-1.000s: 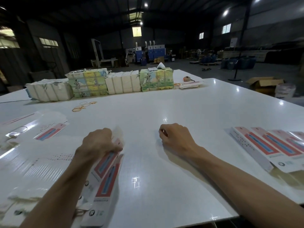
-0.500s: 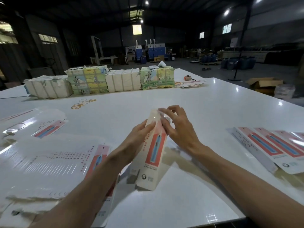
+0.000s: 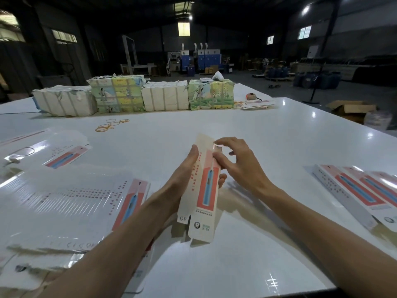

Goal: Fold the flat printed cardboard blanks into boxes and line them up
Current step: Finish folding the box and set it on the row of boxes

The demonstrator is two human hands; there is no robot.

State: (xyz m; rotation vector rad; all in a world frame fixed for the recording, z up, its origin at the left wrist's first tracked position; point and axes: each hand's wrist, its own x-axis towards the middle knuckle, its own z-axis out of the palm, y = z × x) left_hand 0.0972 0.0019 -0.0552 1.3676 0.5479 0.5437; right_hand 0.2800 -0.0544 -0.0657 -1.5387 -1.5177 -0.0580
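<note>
The left hand (image 3: 182, 179) grips the half-formed box (image 3: 206, 196) mid-length, just right of the flat blank stack (image 3: 75, 201); the right hand (image 3: 238, 166) pinches its top flap (image 3: 205, 140). A hard squeeze could crease panels or misfold that flap.

Open counter (image 3: 214, 121) ahead of me; flat blanks (image 3: 64, 201) crowd my left, boxes (image 3: 348, 190) my right, wrapped bundles (image 3: 163, 95) wall the far edge.

The left hand (image 3: 184, 175), reaching toward one o'clock, grips the box blank (image 3: 207, 190). The right hand (image 3: 242, 166), angled toward ten o'clock, pinches its top flap.
</note>
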